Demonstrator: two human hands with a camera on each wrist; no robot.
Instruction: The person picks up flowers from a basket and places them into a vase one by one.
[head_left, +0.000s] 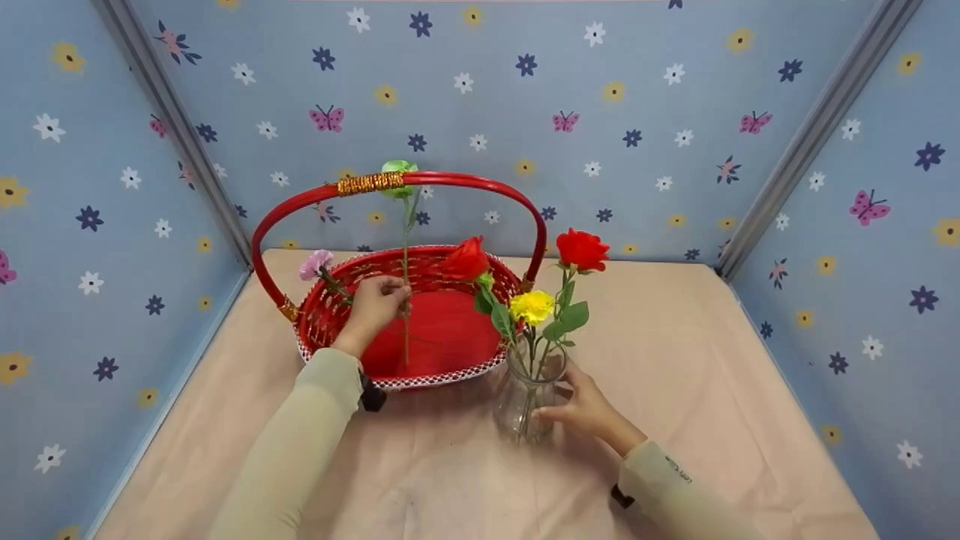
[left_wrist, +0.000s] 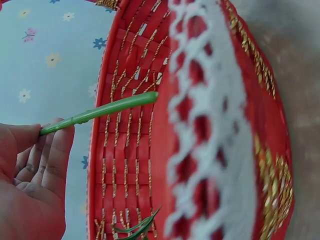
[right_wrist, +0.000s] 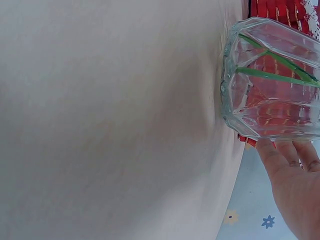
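My left hand (head_left: 377, 309) pinches the thin green stem (left_wrist: 107, 108) of an upright artificial flower with pale green petals (head_left: 396, 166). The lower end of that stem hangs over the red woven basket (head_left: 457, 330), apart from its bottom as far as the left wrist view shows. My right hand (head_left: 589, 409) grips the side of a clear glass vase (head_left: 514, 416), thumb in front. Standing in the vase are a red rose (head_left: 583, 250), a second red rose (head_left: 466, 259) leaning left and a yellow carnation (head_left: 532, 307). A pink carnation (head_left: 316, 265) leans over the basket's left side.
The basket's tall red handle (head_left: 480, 180), wrapped partly in gold, arches above my left hand and crosses in front of the green petals. A pale pink cloth (head_left: 675, 360) covers the table. Blue patterned panels (head_left: 652, 97) enclose the back and both sides.
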